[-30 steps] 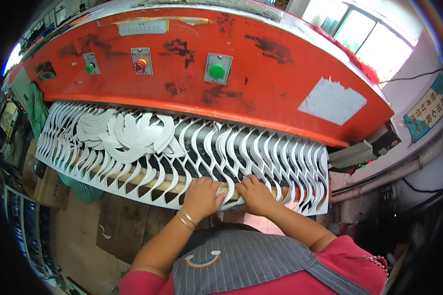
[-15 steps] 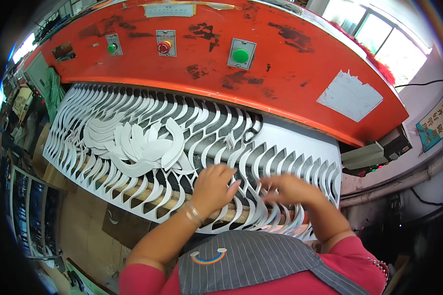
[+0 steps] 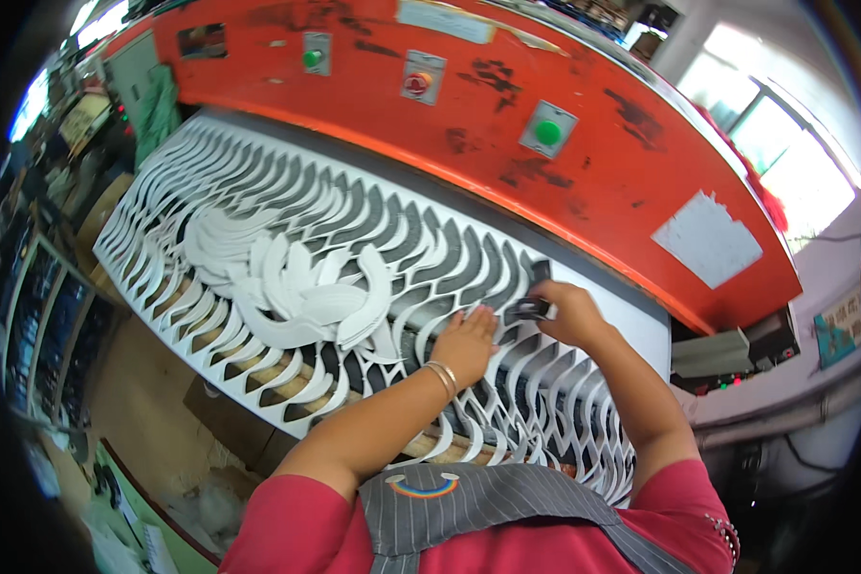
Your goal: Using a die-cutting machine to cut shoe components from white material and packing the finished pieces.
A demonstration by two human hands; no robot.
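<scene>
A large white sheet (image 3: 631,316) lies before me, cut through with rows of crescent-shaped openings that leave thin curved strips. My left hand (image 3: 465,346) rests flat on its cut part, fingers stretched out. Farther right, my right hand (image 3: 572,314) grips a small black cutting die (image 3: 529,308) at the border between the cut and uncut parts; my fingers hide some of it. Left of my left hand, a loose pile of white crescent pieces (image 3: 330,304) lies on the sheet.
Behind the sheet stands a red machine beam (image 3: 373,96) with a green button (image 3: 548,132) and a red knob (image 3: 416,84). A grey control box (image 3: 713,354) is at the right. Shelves (image 3: 53,316) stand at the left.
My right hand has moved up and away from the near strips and taken hold of the black cutting die. My left hand has flattened on the sheet. The view has shifted.
</scene>
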